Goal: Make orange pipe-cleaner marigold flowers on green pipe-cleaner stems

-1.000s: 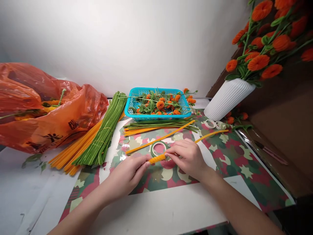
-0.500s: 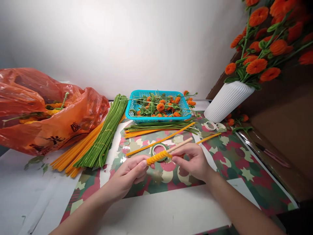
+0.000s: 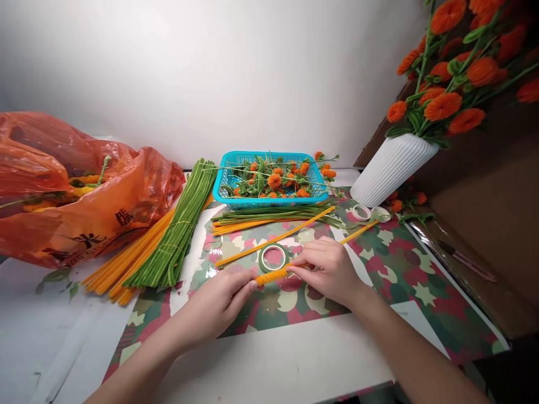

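A yellow-orange pipe cleaner, wound into a tight coil, stretches between my two hands over the patterned sheet. My left hand pinches the coil's left end with thumb and fingers. At its right end, my right hand grips it with closed fingertips. The wooden stick that ran through the coil is hidden from view. Just behind the coil lies a roll of green tape. A straight orange pipe cleaner rests beyond the tape, and another one sticks out past my right hand.
A blue basket of orange flowers stands at the back. Left of it lie bundles of green pipe cleaners and orange ones, beside an orange plastic bag. A white vase of flowers and a pink-handled tool are at right.
The wooden stick, which stuck out past my right fingers, no longer shows. My right hand has turned over more, its back now uppermost, and the coil looks smoother and tighter.
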Tool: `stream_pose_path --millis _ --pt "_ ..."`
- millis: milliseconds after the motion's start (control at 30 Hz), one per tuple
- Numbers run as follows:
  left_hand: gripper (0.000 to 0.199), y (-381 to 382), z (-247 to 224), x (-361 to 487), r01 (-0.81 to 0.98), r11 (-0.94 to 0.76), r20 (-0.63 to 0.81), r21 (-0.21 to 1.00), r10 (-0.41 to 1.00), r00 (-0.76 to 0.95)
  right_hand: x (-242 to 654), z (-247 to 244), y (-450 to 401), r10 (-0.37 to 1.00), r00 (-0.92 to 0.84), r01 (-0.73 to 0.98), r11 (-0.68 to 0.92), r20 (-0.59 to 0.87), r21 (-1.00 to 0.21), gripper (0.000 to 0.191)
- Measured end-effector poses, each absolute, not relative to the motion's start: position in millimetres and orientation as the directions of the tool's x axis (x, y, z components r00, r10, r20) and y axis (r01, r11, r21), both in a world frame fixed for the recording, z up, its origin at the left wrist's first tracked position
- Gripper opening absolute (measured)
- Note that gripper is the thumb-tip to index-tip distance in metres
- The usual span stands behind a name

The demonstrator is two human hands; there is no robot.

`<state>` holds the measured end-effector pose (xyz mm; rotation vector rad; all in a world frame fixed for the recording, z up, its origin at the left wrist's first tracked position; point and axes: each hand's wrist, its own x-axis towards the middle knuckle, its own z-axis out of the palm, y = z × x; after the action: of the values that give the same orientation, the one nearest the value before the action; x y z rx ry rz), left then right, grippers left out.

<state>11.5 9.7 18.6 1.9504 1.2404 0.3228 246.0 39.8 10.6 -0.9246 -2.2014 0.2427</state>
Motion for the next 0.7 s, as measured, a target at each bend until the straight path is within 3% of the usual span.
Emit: stream_pose_path --millis 100,200,333,433,567,700 --pt "0.034 7.6 15.7 16.3 0.577 -0.114 -0.150 0.809 0.908 0.390 240.2 8.9 35.3 0.599 -0.414 0.592 0.749 0.685 -0.297 0.017" --pt "0.036 5.8 11.4 16.6 0.427 0.012 -0.169 0.904 0.928 0.331 236.5 11.5 32.7 0.586 -0.387 0.570 0.759 0.712 -0.315 0.014" --pt "0.036 5.0 2.7 11.5 0.126 0.157 -0.195 0.980 0.895 0.402 237.8 16.7 33.7 0.626 -0.313 0.370 0.773 0.715 -0.515 0.010" --pt "0.037 4.5 1.8 7.4 0.016 0.195 -0.177 0.981 0.850 0.496 244.4 17.2 37.6 0.759 -0.322 0.196 0.638 0.566 -0.745 0.009" --pt "0.041 5.0 14.1 2.7 0.138 0.150 -0.204 0.979 0.759 0.619 257.5 13.6 47.0 0.795 -0.557 0.064 0.328 0.239 -0.942 0.020" --pt "0.034 7.9 27.1 -4.1 0.360 -0.017 -0.240 0.933 0.717 0.654 262.3 11.5 52.0 0.757 -0.638 0.154 0.309 0.144 -0.939 0.016"
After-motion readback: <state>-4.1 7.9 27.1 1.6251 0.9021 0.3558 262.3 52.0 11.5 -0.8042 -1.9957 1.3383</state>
